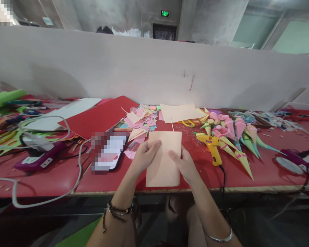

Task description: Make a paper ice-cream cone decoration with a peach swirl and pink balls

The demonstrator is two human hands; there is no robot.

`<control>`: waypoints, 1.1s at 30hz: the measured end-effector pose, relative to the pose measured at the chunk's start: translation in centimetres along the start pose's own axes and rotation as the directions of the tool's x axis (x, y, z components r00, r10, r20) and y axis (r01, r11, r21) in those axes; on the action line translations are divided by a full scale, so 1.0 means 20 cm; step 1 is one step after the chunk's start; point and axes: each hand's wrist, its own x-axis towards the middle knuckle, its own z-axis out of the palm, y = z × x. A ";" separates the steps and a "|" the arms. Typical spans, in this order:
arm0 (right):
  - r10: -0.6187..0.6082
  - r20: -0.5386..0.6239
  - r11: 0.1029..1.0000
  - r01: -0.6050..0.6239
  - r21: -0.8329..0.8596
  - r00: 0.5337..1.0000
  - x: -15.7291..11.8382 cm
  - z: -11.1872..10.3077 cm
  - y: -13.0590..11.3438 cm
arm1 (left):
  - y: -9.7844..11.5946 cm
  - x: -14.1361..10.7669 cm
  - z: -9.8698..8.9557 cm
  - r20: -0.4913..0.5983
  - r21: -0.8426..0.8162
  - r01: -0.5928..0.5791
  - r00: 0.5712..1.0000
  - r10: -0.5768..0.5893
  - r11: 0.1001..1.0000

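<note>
A pale peach sheet of paper point(163, 168) is held upright above the front of the red table. My left hand point(146, 152) grips its left side, thumb on the face and fingers mostly hidden behind. On the right side my right hand point(184, 161) holds the same sheet, thumb in front, other fingers behind. A thin pale stick point(172, 124) shows just beyond the sheet's top edge. Farther back lies another peach sheet point(180, 112). To the right of my hands rests a yellow glue gun point(212, 147) with a black cord.
Left of my hands lie a phone point(110, 151), a large red sheet point(98, 116), paper scraps point(140, 118) and a purple power strip point(38, 157) with a looping white cable. Paper cones point(239, 137) are piled at the right. A pale partition point(144, 65) stands behind the table.
</note>
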 end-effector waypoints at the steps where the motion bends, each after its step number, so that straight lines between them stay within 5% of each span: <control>1: -0.021 0.011 0.999 0.020 0.025 1.000 0.00 -0.01 -0.01 | 0.01 0.00 0.00 0.033 0.003 0.003 0.999 -0.003 1.000; 5: -0.037 0.007 0.998 0.037 0.054 0.999 0.01 -0.03 -0.01 | 0.04 -0.02 -0.01 0.126 0.054 0.012 0.992 -0.019 0.998; 10: -0.057 -0.117 0.998 0.054 -0.029 0.991 0.02 -0.03 0.00 | 0.02 -0.01 0.01 0.117 0.085 0.018 0.993 -0.028 0.996; 17: -0.070 -0.140 0.996 0.061 -0.068 0.988 0.02 -0.04 -0.01 | -0.02 -0.01 0.02 0.097 0.007 0.141 0.985 -0.141 0.990; 24: -0.074 -0.140 0.996 0.065 -0.068 0.987 0.03 -0.04 0.00 | -0.01 -0.02 0.00 0.217 -0.023 0.260 0.944 -0.249 0.965; 33: -0.094 -0.126 0.987 0.076 -0.142 0.988 0.03 -0.03 0.00 | -0.01 -0.02 -0.01 0.229 0.066 0.113 0.965 -0.125 0.991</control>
